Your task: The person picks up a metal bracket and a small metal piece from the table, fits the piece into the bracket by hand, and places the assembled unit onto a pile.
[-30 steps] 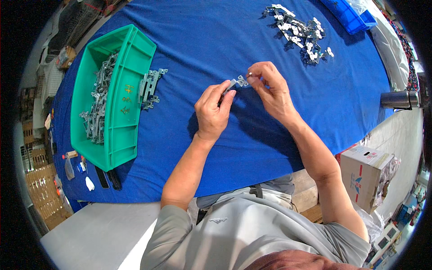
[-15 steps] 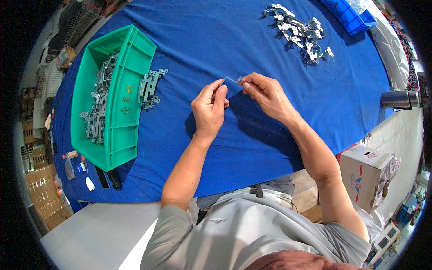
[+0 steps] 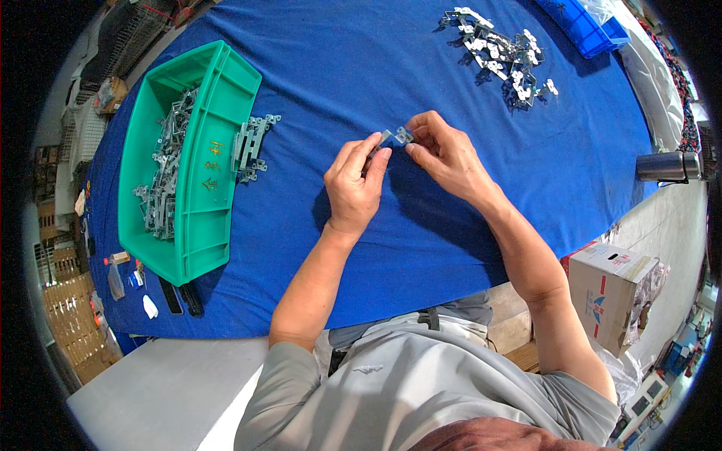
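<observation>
Grey metal bracket [image 3: 388,138] (bent, w/ holed end tab [image 3: 404,135]) is in L hand [image 3: 355,186], tab twd R hand [image 3: 450,154].

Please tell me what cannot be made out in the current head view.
All in the head view:
- Bracket's near end: hidden by the left hand.
- Whether the right hand pinches anything: its curled fingers hide that, and the detail is too small.
- Green bin's floor: largely covered by heaped metal parts.
- Blue bin's far end: cut off by the top edge.
</observation>
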### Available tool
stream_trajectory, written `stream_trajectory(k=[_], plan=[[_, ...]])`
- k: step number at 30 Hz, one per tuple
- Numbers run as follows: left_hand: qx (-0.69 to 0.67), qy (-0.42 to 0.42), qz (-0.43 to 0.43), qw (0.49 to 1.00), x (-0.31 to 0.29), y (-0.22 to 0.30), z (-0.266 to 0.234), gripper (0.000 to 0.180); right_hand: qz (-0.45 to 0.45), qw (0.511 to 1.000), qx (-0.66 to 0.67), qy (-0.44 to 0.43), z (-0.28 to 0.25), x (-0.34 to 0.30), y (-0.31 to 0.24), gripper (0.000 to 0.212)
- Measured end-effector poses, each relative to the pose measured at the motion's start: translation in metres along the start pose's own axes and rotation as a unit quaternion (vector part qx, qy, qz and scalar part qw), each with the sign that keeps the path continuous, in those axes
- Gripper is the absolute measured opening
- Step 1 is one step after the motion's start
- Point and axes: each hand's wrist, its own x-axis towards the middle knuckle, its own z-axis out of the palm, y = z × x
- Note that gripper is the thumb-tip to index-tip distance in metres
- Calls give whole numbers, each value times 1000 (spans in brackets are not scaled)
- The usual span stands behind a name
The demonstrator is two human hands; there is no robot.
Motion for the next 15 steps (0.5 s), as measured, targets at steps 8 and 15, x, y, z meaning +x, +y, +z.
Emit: stream_trajectory(k=[8, 15], plan=[[24, -16, 32, 999, -1, 0, 1, 23, -83, 991, -104, -4, -2, 2, 10, 12], [-12, -7, -45, 999, -4, -15, 2, 21, -16, 998, 51, 23, -2, 1, 4, 14]])
